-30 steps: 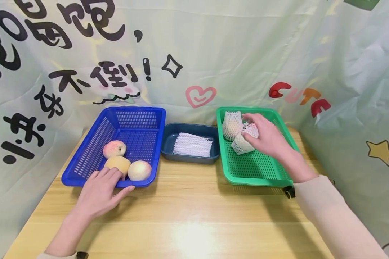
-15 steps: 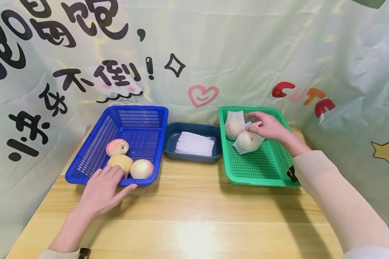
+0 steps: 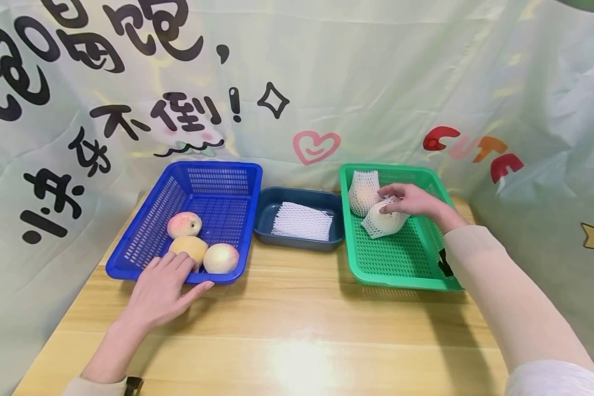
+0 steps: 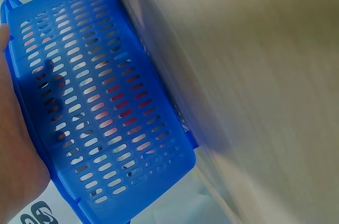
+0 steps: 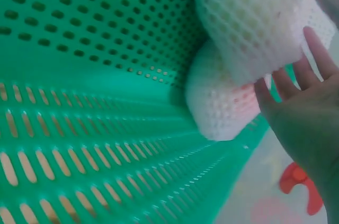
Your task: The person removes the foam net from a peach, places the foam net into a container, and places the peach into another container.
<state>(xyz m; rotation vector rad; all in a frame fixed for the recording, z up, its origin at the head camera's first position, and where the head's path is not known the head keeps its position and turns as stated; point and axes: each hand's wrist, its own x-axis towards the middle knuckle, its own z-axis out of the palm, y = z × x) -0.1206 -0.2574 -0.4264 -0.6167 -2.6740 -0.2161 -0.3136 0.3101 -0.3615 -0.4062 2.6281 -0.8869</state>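
Note:
My left hand (image 3: 159, 291) rests over the front rim of the blue basket (image 3: 116, 269), fingers bent inside beside a yellow fruit (image 3: 190, 248); their tips are partly hidden. A pink-red fruit (image 3: 184, 224) and a pale peach-like fruit (image 3: 221, 258) lie near it. In the green basket (image 3: 401, 283), my right hand (image 3: 416, 201) touches the near fruit in a white foam net (image 3: 383, 221), its fingers spread and fairly straight in the right wrist view. Another foam-netted fruit (image 3: 363, 193) stands behind, touching or almost touching it.
Between the baskets stands a dark blue tray (image 3: 263, 234) with flat white foam netting (image 3: 303, 221) in it. All three stand on a wooden table (image 3: 287, 308). A printed cloth (image 3: 376, 82) hangs behind and at both sides.
My right fingers have moved over the near fruit, and the reddish patch at its top no longer shows. My left hand stays on the blue basket's rim. The head view has shifted slightly.

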